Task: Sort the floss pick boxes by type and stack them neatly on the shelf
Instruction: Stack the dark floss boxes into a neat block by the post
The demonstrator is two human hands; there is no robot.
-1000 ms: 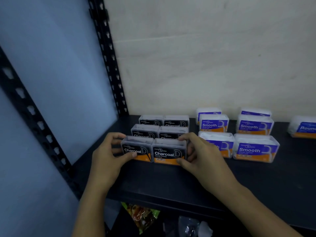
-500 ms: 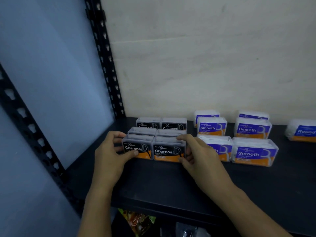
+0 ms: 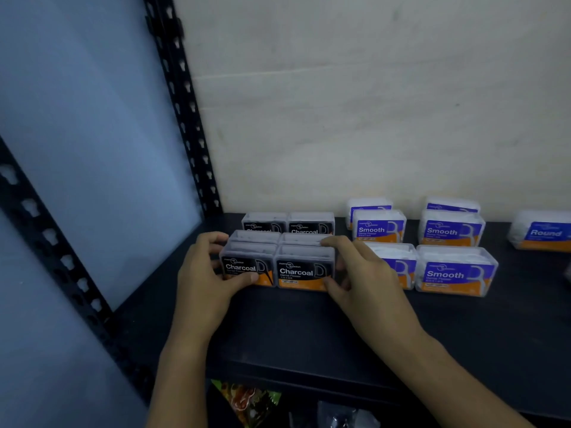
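Observation:
Two black Charcoal boxes stand side by side at the front of the dark shelf (image 3: 309, 335). My left hand (image 3: 207, 279) grips the left front Charcoal box (image 3: 247, 267), thumb on its label. My right hand (image 3: 361, 279) grips the right front Charcoal box (image 3: 304, 270), fingers over its top and right end. Close behind them sits a second Charcoal pair (image 3: 278, 237), and a third Charcoal pair (image 3: 289, 223) stands at the wall. Several purple Smooth boxes (image 3: 454, 271) stand in rows to the right; my right hand hides part of one.
A blue Round box (image 3: 543, 233) sits at the far right. A black perforated upright (image 3: 185, 112) rises at the shelf's back-left corner beside a pale side panel (image 3: 92, 149). Packets (image 3: 250, 400) lie below the shelf's front edge.
Both hands have slid the front Charcoal pair back, closing the gap to the second pair. The camera has tilted slightly upward.

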